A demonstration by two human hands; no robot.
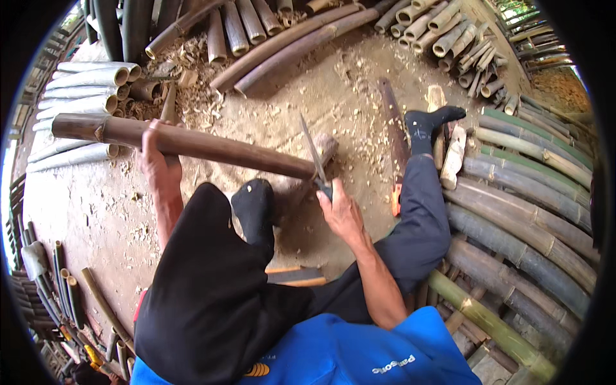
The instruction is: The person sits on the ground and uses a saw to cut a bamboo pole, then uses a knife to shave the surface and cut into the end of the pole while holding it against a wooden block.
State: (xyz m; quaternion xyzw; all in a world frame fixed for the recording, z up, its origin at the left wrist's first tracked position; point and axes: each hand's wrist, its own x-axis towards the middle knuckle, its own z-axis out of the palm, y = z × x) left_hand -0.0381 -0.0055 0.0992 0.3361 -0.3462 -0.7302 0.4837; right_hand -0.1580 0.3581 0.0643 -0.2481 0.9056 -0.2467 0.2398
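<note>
A thick brown bamboo pole (224, 149) lies slantwise in front of me, its right end resting by a short log (326, 149) on the ground. My left hand (154, 151) is wrapped round the pole toward its left end. In my right hand (343, 210) is a knife (313, 146) with a dark handle, its narrow blade pointing up and away. The blade stands at the pole's right end; whether it touches the rim I cannot tell. Behind my left hand a pale pointed piece of wood (169, 104) sticks up.
Cut bamboo tubes (86, 93) are stacked at the left, with more (443, 32) at the far right. Long bamboo poles (526, 218) form a slatted surface on my right. A saw (393, 122) with an orange handle lies beside my socked right foot (423, 125). Shavings litter the ground.
</note>
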